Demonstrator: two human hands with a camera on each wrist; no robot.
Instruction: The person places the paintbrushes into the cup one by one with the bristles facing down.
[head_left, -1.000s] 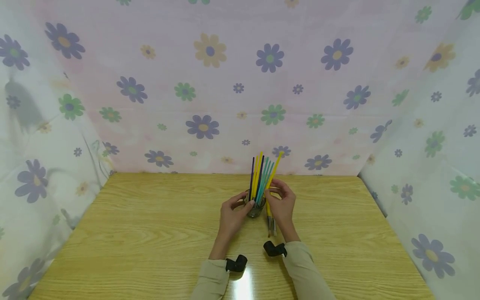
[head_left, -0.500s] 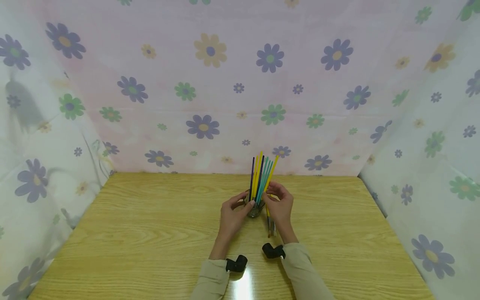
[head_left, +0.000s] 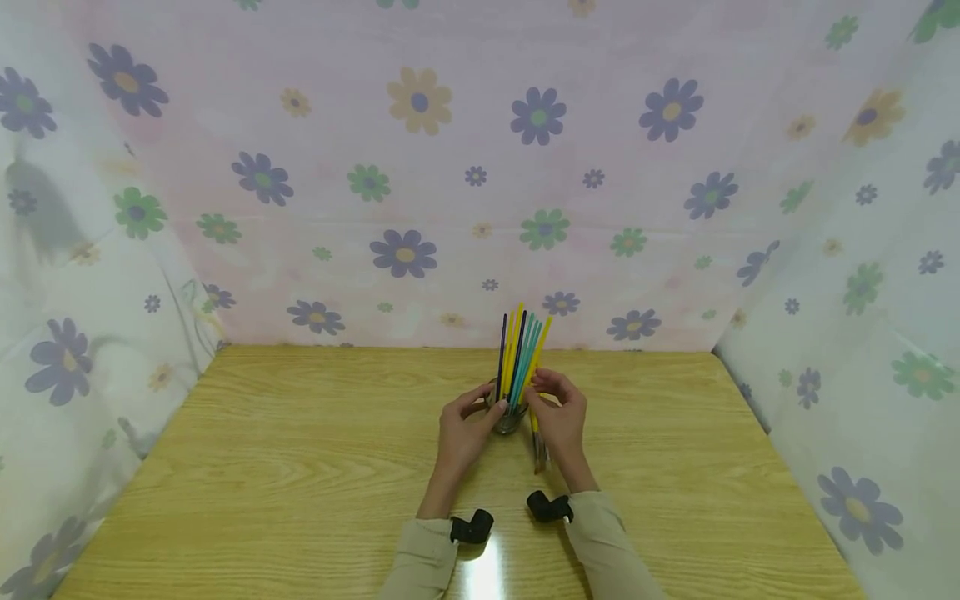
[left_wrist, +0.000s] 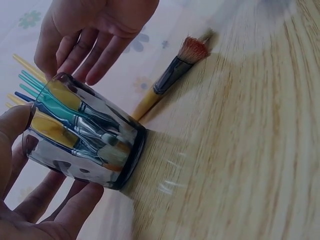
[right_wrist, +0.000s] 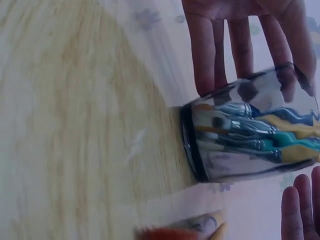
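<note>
A clear drinking glass [head_left: 507, 423] with dark patches stands on the table, holding several paintbrushes [head_left: 516, 358], bristles down, with purple, yellow and teal handles. My left hand [head_left: 462, 432] grips the glass near its rim, thumb in front and fingers around the far side. At the right side of the rim, my right hand [head_left: 564, 417] pinches a yellow paintbrush [head_left: 542, 337] whose bristle end is inside the glass. In the left wrist view, the right hand's other fingers hang loosely behind the glass. Beside it, a yellow brush with reddish bristles [left_wrist: 194, 50] lies on the table.
At least one more brush [head_left: 548, 456] lies partly hidden beside the reddish one, just under my right hand. The wood-grain table [head_left: 315, 467] ends at a flowered cloth backdrop [head_left: 450, 292], with cloth on both sides.
My right hand has moved slightly left and lowered the yellow paintbrush into the glass, so its top sits lower. The left hand has stayed in place on the glass.
</note>
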